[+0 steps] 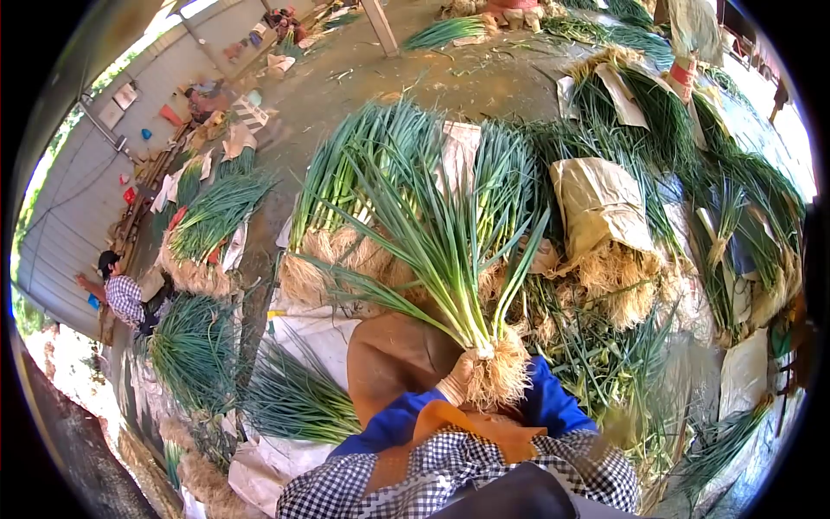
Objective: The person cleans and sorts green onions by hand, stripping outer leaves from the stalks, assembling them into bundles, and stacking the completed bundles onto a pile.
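A bunch of green onions (471,320) stands in front of my lap, its leaves fanning up and away and its pale, hairy roots (497,372) toward me. My left hand (456,383) is closed around the bunch's lower left side, just above the roots. My right arm in its blue sleeve (553,402) reaches in from the right, but the roots and stems hide that hand. Beyond the held bunch lie more green onions (380,156) with their roots facing me. A sheet of brown paper (458,156) rests among them.
At right, a paper-wrapped bundle (601,203) lies near loose trimmed leaves (614,363). Left of my knee, loose onions (298,398) lie on white sheeting (320,342). Another person (125,294) sits at far left by more onion piles (194,346). A post (380,30) stands behind.
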The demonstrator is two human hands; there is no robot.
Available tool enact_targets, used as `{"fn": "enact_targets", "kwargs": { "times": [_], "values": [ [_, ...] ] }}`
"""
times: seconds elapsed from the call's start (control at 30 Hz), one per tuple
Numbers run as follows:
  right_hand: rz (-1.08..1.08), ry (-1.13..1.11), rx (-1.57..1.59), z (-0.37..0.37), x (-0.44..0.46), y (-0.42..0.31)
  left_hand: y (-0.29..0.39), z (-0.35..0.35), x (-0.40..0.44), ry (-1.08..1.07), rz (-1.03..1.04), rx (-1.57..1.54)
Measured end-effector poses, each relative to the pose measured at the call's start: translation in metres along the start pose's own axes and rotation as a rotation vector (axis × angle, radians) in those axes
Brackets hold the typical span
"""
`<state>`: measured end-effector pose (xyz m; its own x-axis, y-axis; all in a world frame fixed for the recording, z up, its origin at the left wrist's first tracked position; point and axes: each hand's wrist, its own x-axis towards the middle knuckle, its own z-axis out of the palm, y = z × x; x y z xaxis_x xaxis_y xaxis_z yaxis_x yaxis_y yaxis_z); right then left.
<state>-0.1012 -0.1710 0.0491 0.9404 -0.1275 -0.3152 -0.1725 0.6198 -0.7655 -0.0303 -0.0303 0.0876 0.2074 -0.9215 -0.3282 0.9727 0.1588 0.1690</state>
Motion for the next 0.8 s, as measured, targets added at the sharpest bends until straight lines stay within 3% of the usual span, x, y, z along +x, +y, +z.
{"fn": "enact_targets", "kwargs": {
  "times": [0.07,0.13,0.2,0.27,0.3,0.33,0.37,0.4,0.43,0.47,0.53,0.6,0.63,0.67,0.73,0.77,0.8],
  "values": [
    [0.031,-0.04,0.025,-0.015,-0.022,0.004,0.008,0.018,-0.006,0.01,-0.041,-0.006],
    [0.139,-0.023,-1.259,0.015,-0.082,-0.067,0.006,0.011,-0.007,-0.011,-0.091,0.011],
    [0.401,-0.415,-1.932,-0.085,-0.118,-0.013,0.011,0.034,-0.017,-0.019,-0.076,-0.05],
    [0.706,0.134,-2.145,-0.1,-0.175,-0.025,0.013,0.031,-0.015,-0.085,0.0,0.069],
    [0.632,0.234,-2.088,-0.123,-0.171,-0.018,0.013,0.061,-0.023,-0.075,0.052,0.181],
    [0.703,0.566,-1.74,-0.061,-0.145,-0.068,0.011,0.07,-0.024,-0.001,-0.044,0.062],
    [0.201,0.6,-1.567,-0.053,-0.127,-0.07,0.012,0.068,-0.028,-0.07,-0.133,-0.004],
    [-0.244,0.494,-1.407,-0.046,-0.109,-0.071,0.01,0.046,-0.02,-0.079,-0.192,-0.049],
    [-0.294,0.471,-0.926,-0.029,-0.078,-0.063,0.009,0.034,-0.016,-0.026,-0.109,-0.017],
    [-0.301,0.276,-0.678,0.002,-0.063,-0.076,0.009,0.026,-0.013,0.024,-0.015,0.023],
    [-0.351,0.024,-0.209,-0.005,-0.026,-0.023,0.01,0.001,-0.012,0.052,0.003,0.056],
    [-0.442,0.131,-1.029,0.006,-0.025,-0.039,0.011,0.0,-0.016,0.077,0.026,0.085],
    [-0.333,0.353,-0.931,0.009,-0.023,-0.04,0.013,0.015,-0.017,0.159,0.006,0.105],
    [-0.448,0.385,-0.997,0.009,-0.033,-0.04,0.014,0.03,-0.019,0.243,-0.017,0.123],
    [-0.63,0.179,-1.364,0.038,-0.057,-0.075,0.015,0.039,-0.019,0.238,-0.019,0.148],
    [-0.29,-0.035,-0.852,0.024,-0.064,-0.065,0.016,0.036,-0.017,0.172,-0.058,0.134],
    [-0.465,-0.048,-1.418,0.05,-0.088,-0.084,0.014,0.029,-0.015,0.105,-0.094,0.116]
  ]
}}
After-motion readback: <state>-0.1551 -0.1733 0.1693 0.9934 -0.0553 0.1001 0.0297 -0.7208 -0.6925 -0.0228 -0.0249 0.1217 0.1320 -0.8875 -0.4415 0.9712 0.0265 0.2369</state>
